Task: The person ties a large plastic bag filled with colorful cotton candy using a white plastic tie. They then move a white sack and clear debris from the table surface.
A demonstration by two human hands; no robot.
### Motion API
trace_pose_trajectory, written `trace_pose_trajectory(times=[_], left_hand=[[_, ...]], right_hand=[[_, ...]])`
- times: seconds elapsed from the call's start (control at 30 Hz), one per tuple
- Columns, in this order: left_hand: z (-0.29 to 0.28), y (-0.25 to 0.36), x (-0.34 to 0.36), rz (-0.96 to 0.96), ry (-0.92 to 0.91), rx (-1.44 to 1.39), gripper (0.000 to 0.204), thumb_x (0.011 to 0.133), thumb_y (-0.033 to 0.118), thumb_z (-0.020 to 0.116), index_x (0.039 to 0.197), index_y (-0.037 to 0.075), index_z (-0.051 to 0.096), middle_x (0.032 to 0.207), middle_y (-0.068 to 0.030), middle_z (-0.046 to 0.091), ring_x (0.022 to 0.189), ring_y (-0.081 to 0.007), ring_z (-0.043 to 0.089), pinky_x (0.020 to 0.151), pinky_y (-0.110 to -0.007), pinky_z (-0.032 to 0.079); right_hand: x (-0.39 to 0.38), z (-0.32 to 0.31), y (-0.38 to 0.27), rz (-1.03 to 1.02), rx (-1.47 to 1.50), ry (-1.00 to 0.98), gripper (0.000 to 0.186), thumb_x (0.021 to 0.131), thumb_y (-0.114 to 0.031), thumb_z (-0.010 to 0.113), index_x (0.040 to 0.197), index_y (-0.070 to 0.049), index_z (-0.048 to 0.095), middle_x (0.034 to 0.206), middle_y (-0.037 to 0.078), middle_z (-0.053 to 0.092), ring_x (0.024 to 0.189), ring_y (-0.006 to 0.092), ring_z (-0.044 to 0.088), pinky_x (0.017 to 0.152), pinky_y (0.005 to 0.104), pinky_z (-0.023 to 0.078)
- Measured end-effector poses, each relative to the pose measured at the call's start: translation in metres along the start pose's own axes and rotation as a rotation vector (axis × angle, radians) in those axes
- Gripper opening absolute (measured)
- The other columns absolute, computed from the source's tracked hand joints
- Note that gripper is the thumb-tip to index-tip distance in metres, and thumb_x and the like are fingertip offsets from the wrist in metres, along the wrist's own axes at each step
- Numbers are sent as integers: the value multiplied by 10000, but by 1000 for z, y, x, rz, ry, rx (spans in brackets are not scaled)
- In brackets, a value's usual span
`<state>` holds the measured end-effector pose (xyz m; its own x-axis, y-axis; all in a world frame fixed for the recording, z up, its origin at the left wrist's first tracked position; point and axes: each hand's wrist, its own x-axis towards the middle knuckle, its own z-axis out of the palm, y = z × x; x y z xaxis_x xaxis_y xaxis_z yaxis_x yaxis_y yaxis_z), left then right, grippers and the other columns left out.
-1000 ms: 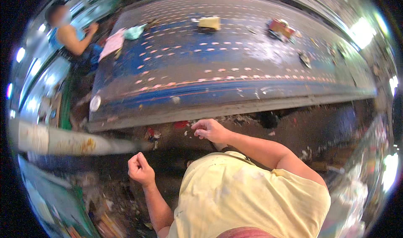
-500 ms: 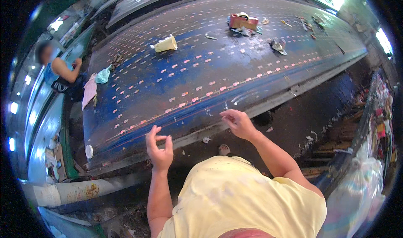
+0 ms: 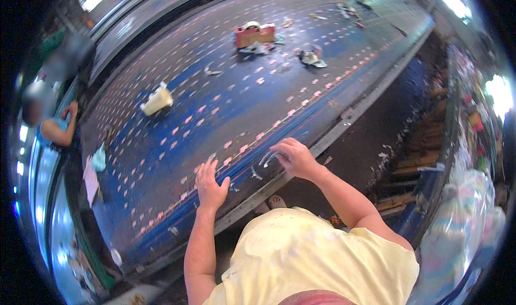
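Note:
My left hand [image 3: 212, 185] hangs over the near edge of a blue-black conveyor belt [image 3: 226, 116], fingers stretched and thumb apart, holding nothing. To its right, my right hand [image 3: 296, 158] has its fingers curled in and the thumb brought close to them. A thin, pale curved strip [image 3: 267, 155] reaches its fingertips, pinched there as far as I can see. Small white scraps [image 3: 255, 173] lie on the belt just below the strip. Farther off on the belt are a pale yellow cup [image 3: 158, 101] and a red box [image 3: 255, 36] with crumpled paper beside it.
Metal edging [image 3: 328, 138] bounds the belt's near side. A person in a blue sleeveless top [image 3: 49, 133] stands at the left end, near pink and turquoise cloths [image 3: 91, 180]. Clear plastic bags [image 3: 454, 224] bulge at my right. More scraps [image 3: 312, 57] lie on the belt.
My view has turned, shifting the belt and its litter left. My left hand's fingers have straightened. My right hand has come to the curved strip, which lay beyond its fingertips before.

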<state>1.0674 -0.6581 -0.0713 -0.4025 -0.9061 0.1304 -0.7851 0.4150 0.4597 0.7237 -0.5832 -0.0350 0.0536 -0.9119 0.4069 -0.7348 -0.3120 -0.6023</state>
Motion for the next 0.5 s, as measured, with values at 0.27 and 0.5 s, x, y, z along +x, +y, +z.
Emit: trace_pose_trajectory(times=[0.27,0.5], left_hand=[[32,9,43,53,-38,243,795,1009,501,716,1678,152,467,1805,-162,318,1672,-461,224,1343,-656,165],[25,9,46,43,-1,175,751,966,480,760,1599,128,562,1765,-160,396,1654,-443,284,1340,-644,195]], right_hand=[[7,-29,38,196,65,3,198,979,-93,770,1176,-72,785,1039,133,756,970,325,764,878,431,622],[115,-38,116,170,72,-11,335,953,-73,763,1287,-60,751,1179,164,752,1037,325,779,927,430,617]])
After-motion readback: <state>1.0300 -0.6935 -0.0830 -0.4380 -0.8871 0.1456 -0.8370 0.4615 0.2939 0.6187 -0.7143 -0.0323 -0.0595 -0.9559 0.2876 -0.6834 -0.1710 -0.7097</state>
